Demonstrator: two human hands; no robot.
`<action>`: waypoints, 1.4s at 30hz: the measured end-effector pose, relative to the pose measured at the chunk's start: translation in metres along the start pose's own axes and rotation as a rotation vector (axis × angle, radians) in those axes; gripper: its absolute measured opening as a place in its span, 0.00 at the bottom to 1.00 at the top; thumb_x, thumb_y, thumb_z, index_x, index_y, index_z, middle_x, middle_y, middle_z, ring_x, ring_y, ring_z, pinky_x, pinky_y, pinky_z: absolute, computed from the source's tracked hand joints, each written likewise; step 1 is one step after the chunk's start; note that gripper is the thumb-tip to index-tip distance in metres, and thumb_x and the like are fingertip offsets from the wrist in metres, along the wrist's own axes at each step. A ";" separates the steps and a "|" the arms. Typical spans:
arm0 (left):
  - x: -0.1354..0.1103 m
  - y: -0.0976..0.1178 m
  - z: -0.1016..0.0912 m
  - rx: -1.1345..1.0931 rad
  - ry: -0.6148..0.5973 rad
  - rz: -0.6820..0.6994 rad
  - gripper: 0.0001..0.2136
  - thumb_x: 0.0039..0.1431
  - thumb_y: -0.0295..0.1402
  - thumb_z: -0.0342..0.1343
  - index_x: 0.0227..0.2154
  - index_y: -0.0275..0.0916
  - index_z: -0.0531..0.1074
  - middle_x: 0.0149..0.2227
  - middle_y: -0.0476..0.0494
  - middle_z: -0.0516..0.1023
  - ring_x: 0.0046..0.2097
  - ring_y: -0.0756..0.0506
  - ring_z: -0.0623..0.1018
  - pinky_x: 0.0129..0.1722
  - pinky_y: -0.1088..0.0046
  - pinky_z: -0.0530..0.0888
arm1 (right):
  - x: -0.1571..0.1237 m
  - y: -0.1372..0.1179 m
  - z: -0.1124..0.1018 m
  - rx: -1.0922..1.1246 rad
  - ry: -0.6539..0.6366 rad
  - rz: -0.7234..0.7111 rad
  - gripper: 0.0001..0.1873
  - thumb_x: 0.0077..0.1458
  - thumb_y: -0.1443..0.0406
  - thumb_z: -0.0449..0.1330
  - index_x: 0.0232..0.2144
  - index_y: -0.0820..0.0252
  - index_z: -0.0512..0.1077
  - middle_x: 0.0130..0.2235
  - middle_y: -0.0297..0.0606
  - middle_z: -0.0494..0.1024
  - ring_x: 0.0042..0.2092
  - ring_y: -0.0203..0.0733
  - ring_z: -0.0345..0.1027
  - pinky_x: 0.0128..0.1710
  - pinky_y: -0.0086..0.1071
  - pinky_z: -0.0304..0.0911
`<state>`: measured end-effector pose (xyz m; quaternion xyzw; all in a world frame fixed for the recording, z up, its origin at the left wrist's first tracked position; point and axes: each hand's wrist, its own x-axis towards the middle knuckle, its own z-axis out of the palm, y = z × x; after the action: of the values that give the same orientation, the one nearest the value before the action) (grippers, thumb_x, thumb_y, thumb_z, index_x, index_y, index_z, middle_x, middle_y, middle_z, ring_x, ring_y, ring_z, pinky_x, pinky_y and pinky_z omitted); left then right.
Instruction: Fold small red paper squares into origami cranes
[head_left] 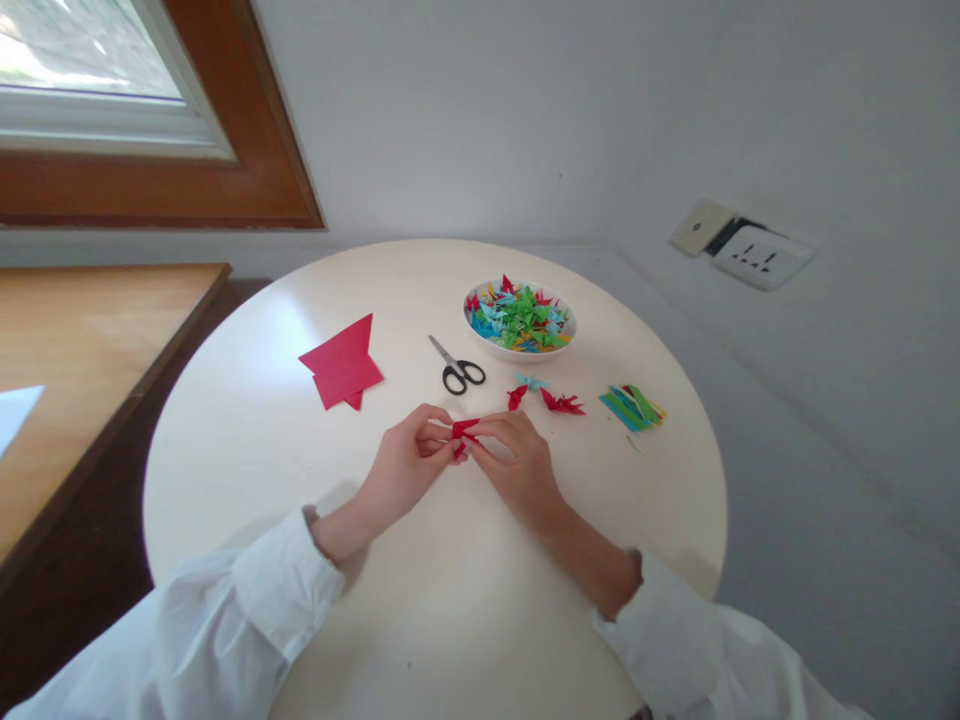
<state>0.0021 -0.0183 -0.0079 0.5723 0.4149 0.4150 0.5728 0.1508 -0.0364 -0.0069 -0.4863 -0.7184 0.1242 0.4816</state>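
Note:
Between my two hands is a small piece of folded red paper (463,428), partly covered by my fingers. My left hand (405,455) pinches its left side, while my right hand (519,462) grips the right side with thumb and forefinger. Just beyond the fingers lie black-handled scissors (455,370), blades pointing away to the left. Small red folded paper figures (562,402) and a light blue one (531,382) rest past my right hand. Flat red paper sheets (343,362) overlap to the left.
A white bowl (517,354) full of colourful folded paper figures stands at the back of the round white table (240,450). Paper strips (632,407) in several colours lie on the right. A wooden surface (90,350) is at far left; a wall socket (761,256) is on the right.

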 end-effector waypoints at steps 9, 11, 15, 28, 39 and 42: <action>-0.001 0.004 0.001 0.058 0.020 0.008 0.09 0.49 0.32 0.56 0.33 0.38 0.64 0.26 0.46 0.79 0.30 0.48 0.78 0.29 0.75 0.73 | -0.002 0.004 0.003 -0.064 0.025 -0.071 0.08 0.49 0.72 0.57 0.25 0.55 0.72 0.29 0.35 0.77 0.35 0.41 0.69 0.40 0.39 0.61; -0.001 0.005 0.001 0.052 0.025 0.005 0.08 0.49 0.31 0.55 0.33 0.38 0.64 0.25 0.47 0.78 0.30 0.49 0.78 0.29 0.76 0.72 | -0.002 0.005 0.004 -0.078 0.027 -0.095 0.08 0.50 0.72 0.57 0.26 0.55 0.72 0.29 0.35 0.77 0.35 0.41 0.69 0.39 0.38 0.60; 0.000 0.007 0.001 0.039 0.038 -0.006 0.08 0.48 0.30 0.55 0.32 0.37 0.64 0.24 0.48 0.78 0.29 0.49 0.77 0.28 0.76 0.72 | -0.003 0.004 0.004 -0.088 0.024 -0.115 0.07 0.50 0.72 0.57 0.27 0.56 0.72 0.30 0.36 0.77 0.35 0.41 0.69 0.38 0.38 0.60; 0.001 0.008 0.001 -0.052 0.077 -0.017 0.12 0.48 0.37 0.58 0.31 0.37 0.64 0.24 0.47 0.78 0.30 0.48 0.78 0.31 0.73 0.72 | -0.005 0.006 0.004 -0.183 0.008 -0.190 0.09 0.53 0.72 0.56 0.30 0.55 0.74 0.32 0.35 0.77 0.37 0.39 0.68 0.38 0.37 0.60; 0.002 0.008 0.000 -0.071 0.110 -0.027 0.12 0.47 0.37 0.60 0.30 0.37 0.65 0.23 0.48 0.77 0.27 0.49 0.76 0.28 0.76 0.70 | -0.006 0.006 0.005 -0.214 0.010 -0.276 0.09 0.54 0.72 0.55 0.32 0.57 0.74 0.31 0.37 0.75 0.35 0.40 0.65 0.36 0.35 0.62; 0.003 0.007 -0.001 -0.037 0.113 0.001 0.10 0.48 0.35 0.58 0.30 0.36 0.65 0.22 0.49 0.77 0.26 0.50 0.75 0.26 0.77 0.69 | -0.006 0.004 0.004 -0.202 -0.013 -0.281 0.11 0.52 0.75 0.54 0.33 0.58 0.73 0.32 0.37 0.75 0.36 0.40 0.65 0.36 0.36 0.61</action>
<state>0.0022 -0.0155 -0.0011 0.5374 0.4387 0.4546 0.5586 0.1503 -0.0380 -0.0154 -0.4263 -0.7913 -0.0139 0.4381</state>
